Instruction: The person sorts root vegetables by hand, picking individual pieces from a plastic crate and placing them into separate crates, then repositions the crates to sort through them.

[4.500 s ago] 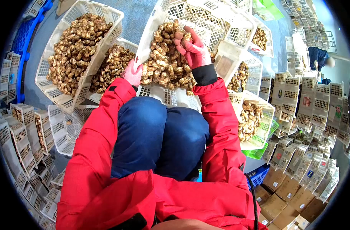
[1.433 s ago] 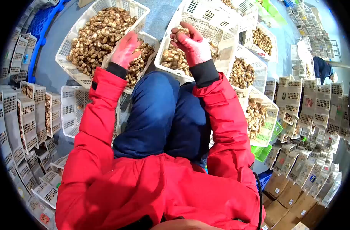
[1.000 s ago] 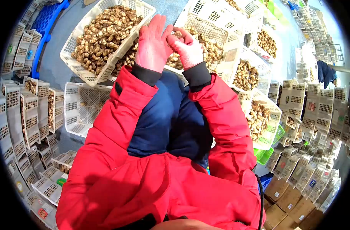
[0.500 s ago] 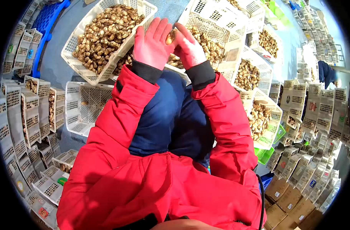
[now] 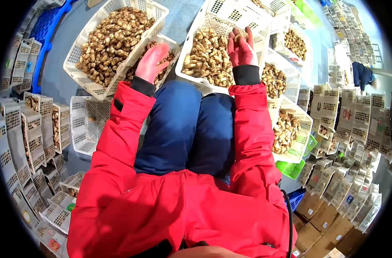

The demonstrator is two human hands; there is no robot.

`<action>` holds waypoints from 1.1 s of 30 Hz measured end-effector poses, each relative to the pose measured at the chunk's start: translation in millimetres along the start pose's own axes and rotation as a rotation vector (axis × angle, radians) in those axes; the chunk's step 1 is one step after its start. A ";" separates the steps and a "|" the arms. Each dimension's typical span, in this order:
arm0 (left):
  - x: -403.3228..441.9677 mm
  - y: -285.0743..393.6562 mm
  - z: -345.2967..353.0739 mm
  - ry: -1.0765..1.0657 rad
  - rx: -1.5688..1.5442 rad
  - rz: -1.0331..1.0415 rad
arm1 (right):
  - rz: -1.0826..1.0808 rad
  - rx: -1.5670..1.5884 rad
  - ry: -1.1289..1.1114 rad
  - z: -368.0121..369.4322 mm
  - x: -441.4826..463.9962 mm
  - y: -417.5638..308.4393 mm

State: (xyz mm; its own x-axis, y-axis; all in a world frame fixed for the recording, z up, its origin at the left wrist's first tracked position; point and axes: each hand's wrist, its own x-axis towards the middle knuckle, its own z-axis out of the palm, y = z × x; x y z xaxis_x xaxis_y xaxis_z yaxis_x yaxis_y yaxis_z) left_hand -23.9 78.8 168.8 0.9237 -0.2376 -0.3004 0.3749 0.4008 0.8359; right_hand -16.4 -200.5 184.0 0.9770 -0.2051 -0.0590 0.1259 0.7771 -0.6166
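I have the right hand (image 5: 242, 49) over the far right part of the middle crate (image 5: 186, 52), its fingers curled around one brown lumpy piece (image 5: 239, 35); more such pieces lie heaped in that crate, below and left of it. The left hand (image 5: 152, 64) is spread wide, thumb apart, above the partly covered crate (image 5: 170, 41); I cannot tell whether anything lies against its palm.

Crowding me on the left is the large crate (image 5: 75, 52), piled with pieces, its corner jutting over its neighbour. On the right, two filled crates sit close to the forearm, a green crate (image 5: 292, 167) under the lower one. The knees (image 5: 176, 114) block the near side.

For edges, I watch the middle crate's raised rim. Open room shows as blue floor (image 5: 179, 20) between the large crate and the middle one, narrowing towards me.
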 end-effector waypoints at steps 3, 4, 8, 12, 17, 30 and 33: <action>23.4 -38.3 -1.8 -0.019 0.116 -0.024 | 0.145 -0.043 -0.027 -37.7 12.6 -9.2; 37.3 -53.5 2.8 -0.084 0.137 0.009 | 0.156 -0.085 -0.010 -47.3 19.9 -9.3; 77.8 -101.9 -3.7 -0.098 0.276 0.017 | 0.175 -0.196 0.074 -84.0 49.7 4.7; 89.7 -133.7 -21.3 -0.200 0.186 -0.227 | 0.214 -0.065 0.037 -87.2 72.2 26.1; 88.5 -135.8 -23.7 -0.191 0.390 -0.238 | 0.174 -0.089 -0.018 -58.5 66.5 38.8; 95.1 -151.2 -35.7 -0.133 0.584 -0.228 | 0.172 -0.160 0.073 -73.9 63.8 38.8; 96.7 -154.8 -36.3 -0.137 0.609 -0.145 | 0.144 -0.124 0.093 -97.4 69.1 41.7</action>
State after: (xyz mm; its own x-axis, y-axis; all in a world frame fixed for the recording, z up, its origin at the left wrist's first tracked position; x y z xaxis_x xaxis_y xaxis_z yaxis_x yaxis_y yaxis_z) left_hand 10.2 26.0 -6.3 0.8338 -0.3784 -0.4020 0.3463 -0.2085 0.9146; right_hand 39.5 -240.3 77.8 0.9626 -0.1553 -0.2221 -0.0418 0.7247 -0.6878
